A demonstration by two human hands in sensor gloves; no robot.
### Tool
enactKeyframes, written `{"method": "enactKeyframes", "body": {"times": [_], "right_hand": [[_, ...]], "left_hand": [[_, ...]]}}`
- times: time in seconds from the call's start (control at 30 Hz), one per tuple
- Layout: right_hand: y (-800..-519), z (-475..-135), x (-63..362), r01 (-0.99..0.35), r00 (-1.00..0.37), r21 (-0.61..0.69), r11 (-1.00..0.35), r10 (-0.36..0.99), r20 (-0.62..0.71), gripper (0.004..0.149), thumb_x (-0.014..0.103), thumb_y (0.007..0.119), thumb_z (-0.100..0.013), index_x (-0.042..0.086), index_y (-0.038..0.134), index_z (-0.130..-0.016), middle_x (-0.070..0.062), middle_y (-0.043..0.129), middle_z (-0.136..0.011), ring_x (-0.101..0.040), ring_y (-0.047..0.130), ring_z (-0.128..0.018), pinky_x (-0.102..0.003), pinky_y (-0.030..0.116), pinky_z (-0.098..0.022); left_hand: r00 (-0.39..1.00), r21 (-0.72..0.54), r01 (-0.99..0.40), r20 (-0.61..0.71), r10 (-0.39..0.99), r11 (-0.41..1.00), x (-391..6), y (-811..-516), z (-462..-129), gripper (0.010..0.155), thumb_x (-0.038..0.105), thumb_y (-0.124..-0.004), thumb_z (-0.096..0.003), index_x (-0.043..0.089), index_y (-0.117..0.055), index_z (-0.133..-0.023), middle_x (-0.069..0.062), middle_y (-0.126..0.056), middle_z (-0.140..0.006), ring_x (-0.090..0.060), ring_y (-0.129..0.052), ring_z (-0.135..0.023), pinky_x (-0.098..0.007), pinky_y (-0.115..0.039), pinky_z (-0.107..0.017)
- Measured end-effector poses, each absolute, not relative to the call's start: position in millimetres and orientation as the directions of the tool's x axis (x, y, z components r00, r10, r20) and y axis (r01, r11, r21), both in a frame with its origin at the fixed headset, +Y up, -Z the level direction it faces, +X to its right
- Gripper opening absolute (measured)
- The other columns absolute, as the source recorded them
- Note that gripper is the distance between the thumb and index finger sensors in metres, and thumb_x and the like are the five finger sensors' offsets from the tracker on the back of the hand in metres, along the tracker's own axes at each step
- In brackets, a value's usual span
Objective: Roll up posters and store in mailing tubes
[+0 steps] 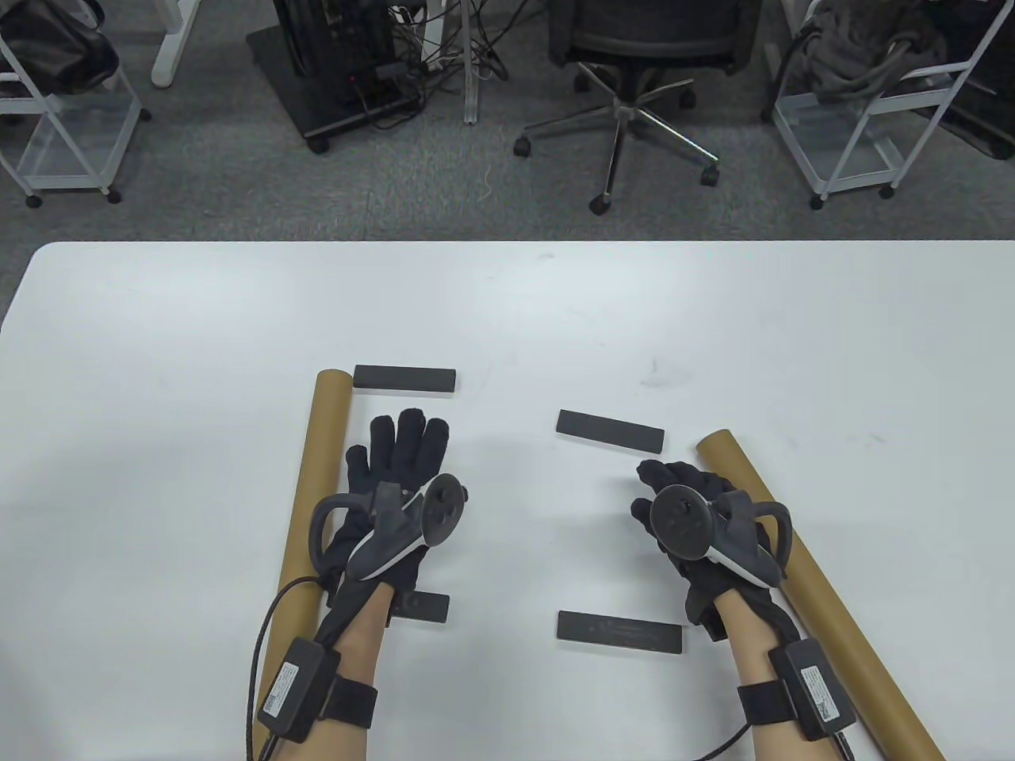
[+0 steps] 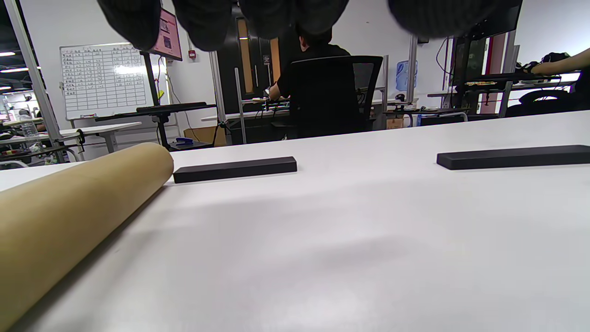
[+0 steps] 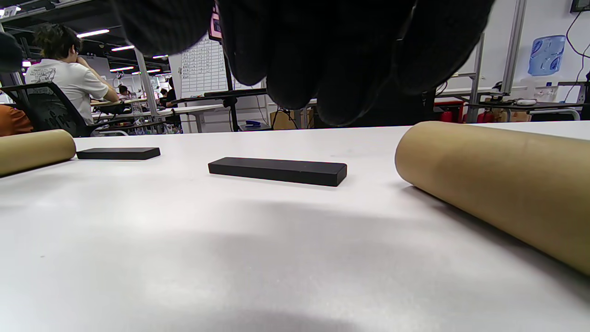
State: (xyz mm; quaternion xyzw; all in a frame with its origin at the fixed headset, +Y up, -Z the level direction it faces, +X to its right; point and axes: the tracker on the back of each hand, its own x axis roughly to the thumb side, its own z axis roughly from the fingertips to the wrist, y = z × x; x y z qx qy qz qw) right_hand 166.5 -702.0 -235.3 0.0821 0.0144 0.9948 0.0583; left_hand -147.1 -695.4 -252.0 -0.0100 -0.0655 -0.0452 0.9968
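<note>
Two brown cardboard mailing tubes lie on the white table. The left tube runs almost straight away from me, and the right tube lies slanted. Between them are several flat black bars; another bar is half hidden under my left wrist. My left hand lies flat with straight fingers just right of the left tube. My right hand hovers beside the right tube with loosely curled fingers, holding nothing. I cannot make out a poster's edges against the white surface.
Past the table's far edge is carpet with an office chair and white wire carts. In the wrist views, people sit at desks in the background. Glove cables trail off the near edge.
</note>
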Motion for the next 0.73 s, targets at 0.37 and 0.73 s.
{"method": "enactKeyframes", "body": {"times": [0.37, 0.73], "right_hand": [[-700.0, -234.1, 169.3, -0.122, -0.981, 0.030, -0.992, 0.126, 0.149, 0.059, 0.042, 0.065, -0.052, 0.013, 0.061, -0.103, -0.016, 0.075, -0.102, -0.043, 0.083, -0.087, -0.069, 0.065, -0.066], [-700.6, -233.9, 167.5, -0.111, -0.981, 0.038, -0.993, 0.115, 0.156, 0.059, 0.042, 0.065, -0.052, 0.013, 0.062, -0.103, -0.016, 0.075, -0.101, -0.043, 0.083, -0.087, -0.069, 0.065, -0.066]], "left_hand": [[0.986, -0.012, 0.099, 0.133, -0.097, 0.995, -146.6, -697.1, -251.4, 0.079, 0.059, -0.054, -0.0525, 0.031, -0.030, -0.122, -0.005, -0.030, -0.132, -0.040, -0.042, -0.121, -0.062, -0.047, -0.085], [0.985, -0.003, 0.105, 0.136, -0.104, 0.994, -145.6, -697.2, -250.9, 0.079, 0.059, -0.054, -0.0525, 0.031, -0.030, -0.122, -0.005, -0.031, -0.132, -0.040, -0.042, -0.121, -0.062, -0.048, -0.085]]}}
